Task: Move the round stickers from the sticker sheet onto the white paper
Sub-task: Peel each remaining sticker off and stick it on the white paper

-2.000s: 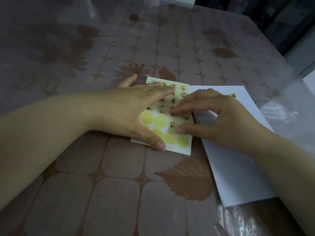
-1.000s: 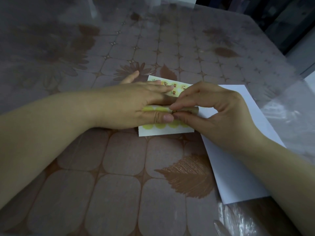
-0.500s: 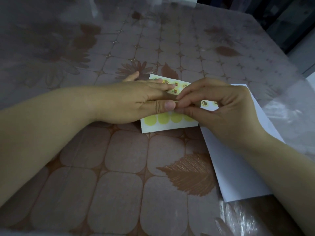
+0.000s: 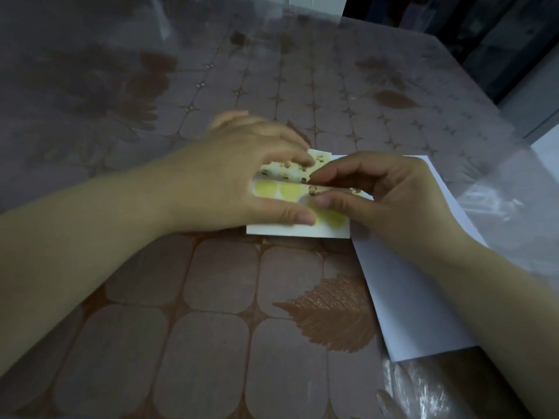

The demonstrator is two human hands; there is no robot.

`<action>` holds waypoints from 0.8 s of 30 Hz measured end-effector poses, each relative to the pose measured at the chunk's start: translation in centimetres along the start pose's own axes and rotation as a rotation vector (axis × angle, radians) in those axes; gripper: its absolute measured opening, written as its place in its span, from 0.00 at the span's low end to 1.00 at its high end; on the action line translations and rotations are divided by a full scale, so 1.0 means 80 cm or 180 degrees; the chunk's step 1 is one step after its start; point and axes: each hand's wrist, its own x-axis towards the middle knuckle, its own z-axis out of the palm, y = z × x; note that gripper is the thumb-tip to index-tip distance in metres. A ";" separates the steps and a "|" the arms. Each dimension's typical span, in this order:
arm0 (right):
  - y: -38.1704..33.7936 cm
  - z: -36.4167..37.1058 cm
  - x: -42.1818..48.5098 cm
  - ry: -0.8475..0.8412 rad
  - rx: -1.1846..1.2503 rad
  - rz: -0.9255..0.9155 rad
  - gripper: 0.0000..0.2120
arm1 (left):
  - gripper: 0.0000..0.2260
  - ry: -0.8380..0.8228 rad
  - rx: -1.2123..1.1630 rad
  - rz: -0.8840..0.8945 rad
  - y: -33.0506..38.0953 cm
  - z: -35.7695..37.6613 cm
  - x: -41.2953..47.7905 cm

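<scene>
A brown leaf print (image 4: 329,313) marks the tablecloth (image 4: 211,343) nearest the camera. Right of it lies the white paper (image 4: 417,297), under the right forearm. Beyond, the sticker sheet (image 4: 296,231) overlaps the paper's left edge, bent across its middle. The left hand (image 4: 236,182) presses it down, thumb and fingers spread flat. The right hand (image 4: 393,201) pinches a round sticker (image 4: 314,191) at the bend (blurred) between thumb and forefinger.
</scene>
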 end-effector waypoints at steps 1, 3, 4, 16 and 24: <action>0.001 -0.001 0.000 0.0141 0.0045 -0.0031 0.08 | 0.34 0.0170 -0.0094 -0.0080 0.000 -0.002 -0.001; 0.002 -0.003 0.002 0.0487 0.0085 -0.0165 0.08 | 0.33 0.0765 -0.0390 -0.0532 0.008 -0.006 -0.004; 0.003 -0.005 0.003 0.0652 0.0087 -0.0234 0.08 | 0.34 0.0985 -0.0618 -0.0804 0.007 -0.006 -0.003; 0.002 0.001 0.005 0.1147 -0.0536 -0.0842 0.12 | 0.16 0.0326 -0.4731 -0.1845 0.022 0.016 0.004; 0.005 0.002 0.006 0.1224 -0.1355 -0.1081 0.07 | 0.18 0.0726 -0.4591 -0.1857 0.030 0.020 0.002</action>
